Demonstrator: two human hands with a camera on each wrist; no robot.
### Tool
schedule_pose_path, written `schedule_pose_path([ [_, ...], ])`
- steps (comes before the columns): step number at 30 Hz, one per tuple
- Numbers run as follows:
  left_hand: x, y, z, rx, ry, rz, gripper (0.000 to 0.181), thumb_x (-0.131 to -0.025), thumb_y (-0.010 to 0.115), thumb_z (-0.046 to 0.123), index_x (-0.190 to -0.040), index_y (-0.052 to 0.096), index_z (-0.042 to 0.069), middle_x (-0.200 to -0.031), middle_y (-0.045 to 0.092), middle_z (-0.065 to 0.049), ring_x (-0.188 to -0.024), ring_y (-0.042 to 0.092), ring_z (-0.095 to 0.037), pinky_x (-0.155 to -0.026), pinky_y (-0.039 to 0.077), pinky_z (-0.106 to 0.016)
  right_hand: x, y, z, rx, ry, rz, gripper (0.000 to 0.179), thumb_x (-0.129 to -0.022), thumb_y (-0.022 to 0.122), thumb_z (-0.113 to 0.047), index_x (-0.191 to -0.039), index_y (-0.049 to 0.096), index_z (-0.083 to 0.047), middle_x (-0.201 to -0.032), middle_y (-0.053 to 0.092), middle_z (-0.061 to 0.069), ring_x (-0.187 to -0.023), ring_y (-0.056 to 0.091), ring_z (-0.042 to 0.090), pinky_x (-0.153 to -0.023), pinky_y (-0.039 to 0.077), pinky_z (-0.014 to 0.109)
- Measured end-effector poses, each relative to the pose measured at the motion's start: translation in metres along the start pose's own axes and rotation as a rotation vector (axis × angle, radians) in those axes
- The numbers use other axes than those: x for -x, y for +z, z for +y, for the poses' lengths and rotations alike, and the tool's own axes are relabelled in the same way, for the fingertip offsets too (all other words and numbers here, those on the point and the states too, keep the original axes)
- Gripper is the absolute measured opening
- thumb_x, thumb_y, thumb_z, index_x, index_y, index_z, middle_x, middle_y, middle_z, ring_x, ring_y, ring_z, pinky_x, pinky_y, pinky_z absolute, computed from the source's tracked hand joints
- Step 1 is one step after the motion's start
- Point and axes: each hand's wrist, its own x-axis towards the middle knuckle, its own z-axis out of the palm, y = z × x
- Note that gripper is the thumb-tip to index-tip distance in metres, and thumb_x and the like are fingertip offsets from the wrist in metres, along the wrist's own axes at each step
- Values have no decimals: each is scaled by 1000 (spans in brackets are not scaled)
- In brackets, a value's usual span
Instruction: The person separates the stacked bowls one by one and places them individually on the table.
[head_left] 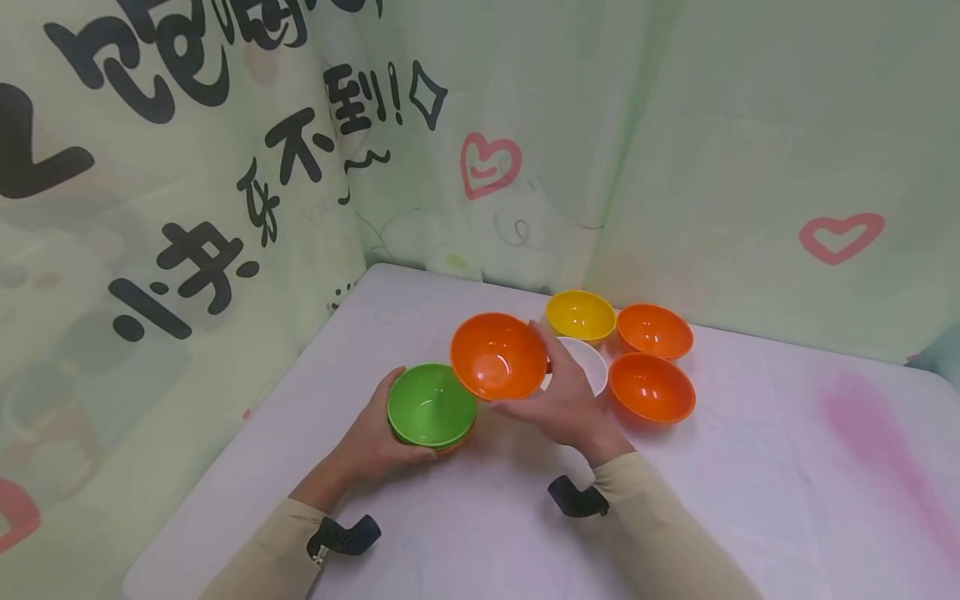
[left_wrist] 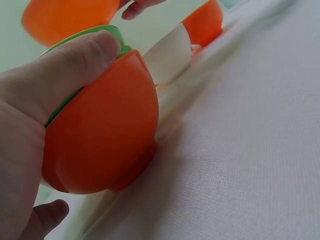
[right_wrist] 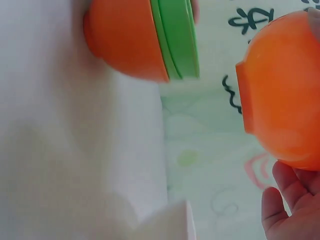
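My left hand [head_left: 372,439] grips a stack of bowls, its thumb over the rim. Green bowls [head_left: 431,406] sit nested on top, and an orange bowl [left_wrist: 107,120] forms the bottom, low over the table or on it. My right hand [head_left: 567,406] holds another orange bowl [head_left: 498,357] by its side, raised and tilted just above the stack's right edge. In the right wrist view, this raised bowl [right_wrist: 285,90] is apart from the green bowls [right_wrist: 177,37]. A white bowl [head_left: 592,364] stands partly hidden behind my right hand.
Toward the back of the white table [head_left: 480,533] stand a yellow bowl [head_left: 580,316] and two orange bowls, one farther back [head_left: 654,331] and one nearer [head_left: 652,388]. A printed curtain [head_left: 675,167] hangs along the left and back table edges.
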Motion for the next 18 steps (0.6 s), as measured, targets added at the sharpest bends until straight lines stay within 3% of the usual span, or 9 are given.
schedule_pose_path([
  [10,2,-2,-1,-28,3,5,122,-64,95,20,-154,15,-2,-147,41,-22,-132,44,-38,-110,34,-58,22,-30,17,-12,64,5,107,-74,89,-30,-157,25,-9,-147,42,12,-121,42,32,-84,56,45],
  [18,3,-2,-1,-32,3,5,123,-63,95,20,-154,15,-3,-147,41,-22,-133,44,-39,-110,34,-58,37,-39,23,1,99,-20,109,-74,89,-34,-158,24,-10,-154,36,13,-134,39,36,-95,51,54],
])
